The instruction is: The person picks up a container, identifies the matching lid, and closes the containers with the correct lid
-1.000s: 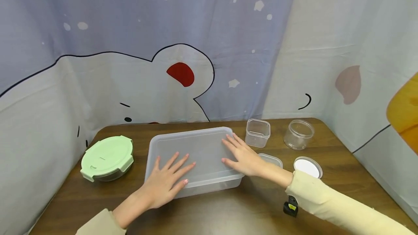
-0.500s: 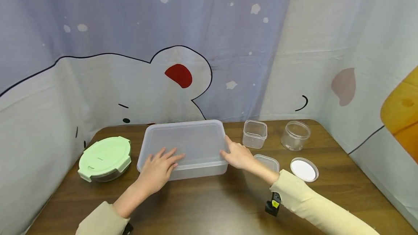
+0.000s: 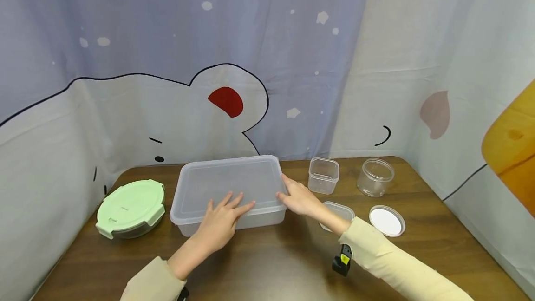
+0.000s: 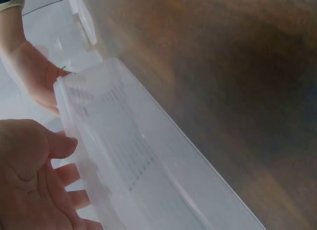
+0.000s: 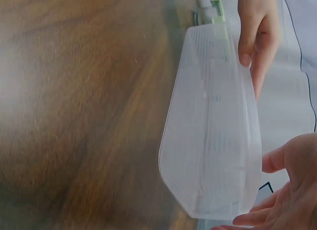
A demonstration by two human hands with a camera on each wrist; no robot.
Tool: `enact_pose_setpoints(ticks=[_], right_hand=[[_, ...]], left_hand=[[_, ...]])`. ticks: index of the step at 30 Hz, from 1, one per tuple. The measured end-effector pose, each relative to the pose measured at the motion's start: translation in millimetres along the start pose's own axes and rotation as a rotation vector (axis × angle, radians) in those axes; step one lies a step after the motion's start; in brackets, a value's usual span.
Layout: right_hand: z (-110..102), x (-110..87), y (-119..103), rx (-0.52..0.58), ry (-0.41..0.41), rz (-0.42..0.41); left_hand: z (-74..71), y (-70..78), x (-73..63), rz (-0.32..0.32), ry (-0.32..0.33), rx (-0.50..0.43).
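Note:
A large clear plastic food container [image 3: 261, 219] with a frosted lid [image 3: 234, 178] on top sits at the middle back of the table. My left hand [image 3: 219, 222] lies over the lid's front edge, fingers spread and straight. In the left wrist view its thumb and fingertips are right at the lid's rim. My right hand [image 3: 301, 198] is at the lid's right front corner, its thumb on the front side and its fingers extended along the right side. The right wrist view shows that thumb at the rim of the container [image 5: 213, 126], with the fingers lightly bent.
A round bowl with a green clip lid [image 3: 131, 206] stands left. On the right are a small square clear tub [image 3: 323, 182], a round clear jar [image 3: 374, 185], a clear flat lid [image 3: 339, 209] and a round lid with a white centre [image 3: 386, 221]. A printed curtain [image 3: 309, 82] hangs behind.
The lidded container has shifted back and left and sits straighter. My right hand has slid from the lid's top to its right corner. My left hand has lately moved right along the front edge.

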State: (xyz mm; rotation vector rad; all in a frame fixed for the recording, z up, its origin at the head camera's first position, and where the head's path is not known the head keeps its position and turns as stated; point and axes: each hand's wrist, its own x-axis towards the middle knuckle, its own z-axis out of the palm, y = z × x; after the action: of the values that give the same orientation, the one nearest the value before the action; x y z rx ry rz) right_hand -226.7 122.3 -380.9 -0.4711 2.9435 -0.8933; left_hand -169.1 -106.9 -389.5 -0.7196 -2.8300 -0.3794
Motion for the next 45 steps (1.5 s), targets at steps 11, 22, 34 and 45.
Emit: enact_pose_setpoints(ticks=[11, 22, 34, 45], right_hand=[[-19.9, -4.6, 29.5, 0.013, 0.156, -0.059], [-49.1, -9.6, 63.4, -0.019, 0.374, -0.128], [-70.6, 3.3, 109.9, -0.058, 0.304, -0.085], [-64.1, 21.7, 146.1, -0.039, 0.203, -0.024]], left_hand=[[4.9, 2.4, 9.1, -0.039, 0.145, 0.045], [10.8, 37.0, 41.5, -0.002, 0.323, -0.109], [29.4, 59.2, 81.7, -0.110, 0.351, -0.408], [38.4, 74.0, 94.4, -0.056, 0.293, -0.493]])
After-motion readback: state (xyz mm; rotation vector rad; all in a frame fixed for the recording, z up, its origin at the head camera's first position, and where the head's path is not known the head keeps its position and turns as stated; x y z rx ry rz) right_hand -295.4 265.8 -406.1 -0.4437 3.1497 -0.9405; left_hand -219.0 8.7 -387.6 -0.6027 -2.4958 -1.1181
